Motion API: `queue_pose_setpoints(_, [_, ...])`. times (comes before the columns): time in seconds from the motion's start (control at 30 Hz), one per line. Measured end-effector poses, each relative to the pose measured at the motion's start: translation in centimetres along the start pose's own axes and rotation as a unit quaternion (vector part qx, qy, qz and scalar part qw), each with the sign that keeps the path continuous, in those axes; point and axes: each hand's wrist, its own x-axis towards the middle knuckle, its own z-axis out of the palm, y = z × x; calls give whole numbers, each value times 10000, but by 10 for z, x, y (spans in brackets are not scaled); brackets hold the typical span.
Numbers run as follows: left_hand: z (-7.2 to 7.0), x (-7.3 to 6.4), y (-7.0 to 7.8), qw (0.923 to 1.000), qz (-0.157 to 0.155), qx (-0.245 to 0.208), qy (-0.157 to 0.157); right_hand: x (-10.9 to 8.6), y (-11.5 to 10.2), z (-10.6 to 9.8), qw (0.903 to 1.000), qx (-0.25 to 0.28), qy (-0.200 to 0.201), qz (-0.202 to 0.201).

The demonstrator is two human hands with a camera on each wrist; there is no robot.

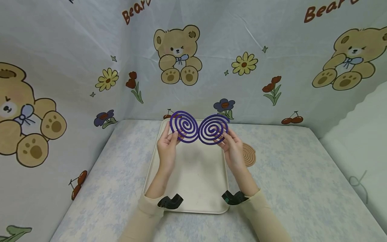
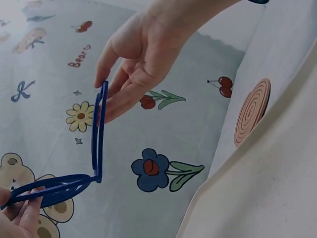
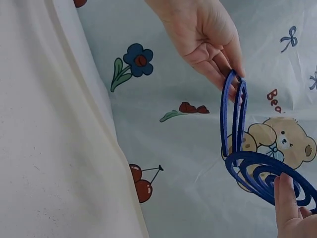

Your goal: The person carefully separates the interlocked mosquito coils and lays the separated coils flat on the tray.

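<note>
My left hand (image 1: 167, 148) and right hand (image 1: 233, 152) each pinch one outer side of a purple double coil (image 1: 198, 131). Below lies a cream tray (image 1: 196, 181) on the mottled table (image 1: 290, 174); a brown coil (image 1: 249, 155) rests to its right, partly hidden by my right hand. A bear-print cloth (image 1: 217, 40) hangs behind. The purple double coil spans between my hands, raised above the tray's far end.

tan disc (image 1: 249, 155) | head view | left side hidden || purple spirals (image 3: 257, 155) | right wrist view | edge-cut
</note>
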Motion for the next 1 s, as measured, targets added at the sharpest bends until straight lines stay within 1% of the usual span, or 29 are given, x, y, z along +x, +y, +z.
queue_pose_setpoints(0.1, [-4, 3, -1, 9998, -56, -81, 156, 2, -1, -2, 9996, 6, 214, 159])
queue_pose_setpoints(0.23, [-9, 6, -2, 9997, -121, -89, 205, 2, -2, -4, 9987, -66, 410, 294])
queue_pose_setpoints(0.33, [-12, 9, -2, 9993, -224, -172, 236, 2, -2, -6, 9984, -166, 431, 341])
queue_pose_setpoints(0.53, [-15, 13, -5, 9961, -523, -605, 370, 3, 0, -9, 9978, -254, 449, 412])
queue_pose_setpoints(0.67, [-18, 15, -8, 9938, -683, -790, 381, 5, 2, -10, 9978, -296, 417, 418])
queue_pose_setpoints(0.87, [-22, 20, -14, 9916, -863, -787, 560, 6, 4, -12, 9976, -227, 450, 465])
queue_pose_setpoints(1.0, [-25, 24, -20, 9893, -1028, -750, 708, 7, 4, -13, 9970, -280, 515, 515])
